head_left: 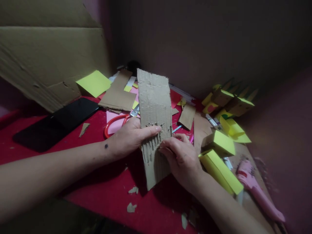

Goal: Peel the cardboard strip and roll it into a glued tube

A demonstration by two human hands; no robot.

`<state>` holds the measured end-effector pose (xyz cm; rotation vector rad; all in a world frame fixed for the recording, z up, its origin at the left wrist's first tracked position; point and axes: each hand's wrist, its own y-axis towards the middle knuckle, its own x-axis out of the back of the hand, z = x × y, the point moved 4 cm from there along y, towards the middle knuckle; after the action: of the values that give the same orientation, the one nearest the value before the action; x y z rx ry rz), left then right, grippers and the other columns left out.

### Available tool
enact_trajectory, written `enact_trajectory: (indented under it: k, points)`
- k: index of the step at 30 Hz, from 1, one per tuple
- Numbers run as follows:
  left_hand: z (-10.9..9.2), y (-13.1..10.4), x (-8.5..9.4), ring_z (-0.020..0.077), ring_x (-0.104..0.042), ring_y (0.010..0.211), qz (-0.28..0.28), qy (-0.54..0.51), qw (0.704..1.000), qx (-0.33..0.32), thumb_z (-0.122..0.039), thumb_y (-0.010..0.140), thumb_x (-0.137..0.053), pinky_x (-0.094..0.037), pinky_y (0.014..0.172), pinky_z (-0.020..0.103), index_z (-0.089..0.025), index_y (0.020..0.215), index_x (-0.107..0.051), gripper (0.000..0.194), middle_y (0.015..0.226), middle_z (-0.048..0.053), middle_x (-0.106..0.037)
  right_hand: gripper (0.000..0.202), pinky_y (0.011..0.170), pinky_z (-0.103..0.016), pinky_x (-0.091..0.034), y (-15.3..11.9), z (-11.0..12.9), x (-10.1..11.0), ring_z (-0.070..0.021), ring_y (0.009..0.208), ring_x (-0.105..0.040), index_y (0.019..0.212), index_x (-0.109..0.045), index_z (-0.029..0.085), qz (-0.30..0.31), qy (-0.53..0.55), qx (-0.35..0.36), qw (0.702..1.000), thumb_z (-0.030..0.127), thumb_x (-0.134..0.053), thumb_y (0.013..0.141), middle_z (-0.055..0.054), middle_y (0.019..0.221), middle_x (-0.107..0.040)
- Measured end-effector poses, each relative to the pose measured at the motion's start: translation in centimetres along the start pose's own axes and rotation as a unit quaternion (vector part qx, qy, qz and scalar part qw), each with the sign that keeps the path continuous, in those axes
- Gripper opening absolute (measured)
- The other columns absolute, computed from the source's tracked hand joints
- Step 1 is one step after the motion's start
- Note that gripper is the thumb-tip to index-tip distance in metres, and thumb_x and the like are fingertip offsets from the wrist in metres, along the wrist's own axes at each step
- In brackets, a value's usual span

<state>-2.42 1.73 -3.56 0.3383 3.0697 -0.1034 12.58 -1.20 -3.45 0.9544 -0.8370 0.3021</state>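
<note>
A long strip of cardboard (156, 97) is held up and tilted in the middle of the view. Part of its surface layer is torn away, so the corrugated ridges show around its middle. My left hand (133, 135) grips it from the left edge, with the thumb pressed on the front and the other fingers hidden behind. Against the torn area, my right hand (181, 154) pinches with thumb and forefinger; whatever is between the fingertips is too small to make out. Close behind my left hand lie scissors (106, 130) with red handles.
A black tablet-like slab (58, 123) lies left on the red tabletop (102, 191). Cardboard pieces (119, 97) and yellow paper (94, 83) sit behind. At right are yellow boxes (223, 143) and a pink glue gun (258, 190). Torn scraps (131, 207) litter the front.
</note>
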Motion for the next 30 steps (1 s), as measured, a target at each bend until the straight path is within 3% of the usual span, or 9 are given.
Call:
enact_trajectory:
  k: [4,14,23,30]
  points:
    - [0.1,0.0,0.0,0.0178,-0.071,0.083,0.010,0.014,1.000,-0.002,-0.027,0.083,-0.065,-0.057,0.075,0.023,-0.017,0.096,-0.074,0.019,0.086,0.000,-0.077,0.013,0.076,-0.033,-0.040,0.0,0.1,-0.2,-0.0117,0.064,-0.055,0.099,-0.053,0.020,0.001,-0.001,0.012,1.000,0.009,-0.049,0.093,0.000,0.076,-0.066]
    - [0.6,0.2,-0.2,0.0163,-0.070,0.084,0.032,-0.017,0.999,-0.010,-0.023,0.083,-0.064,-0.056,0.072,0.021,-0.018,0.097,-0.074,0.017,0.088,-0.001,-0.077,0.016,0.072,-0.031,-0.037,-0.1,-0.3,-0.7,-0.0094,0.058,-0.051,0.086,-0.055,0.019,-0.011,0.028,-0.014,0.999,0.005,-0.049,0.091,0.003,0.067,-0.060]
    - [1.1,0.3,-0.3,0.0196,-0.069,0.089,0.054,-0.026,0.998,-0.014,-0.025,0.083,-0.063,-0.056,0.080,0.029,-0.017,0.099,-0.072,0.020,0.094,0.003,-0.076,0.020,0.068,-0.030,-0.035,0.0,-0.2,-0.8,-0.0110,0.056,-0.042,0.083,-0.054,0.017,-0.005,-0.014,0.021,1.000,0.002,-0.042,0.089,0.003,0.062,-0.048]
    - [1.3,0.4,-0.1,0.0216,-0.069,0.089,0.037,0.010,0.999,-0.002,-0.030,0.082,-0.065,-0.057,0.078,0.030,-0.018,0.090,-0.073,0.017,0.088,0.002,-0.076,0.023,0.069,-0.031,-0.033,-0.2,0.1,-1.1,-0.0123,0.058,-0.043,0.078,-0.051,0.017,0.040,-0.029,0.031,0.998,0.000,-0.037,0.085,0.001,0.063,-0.049]
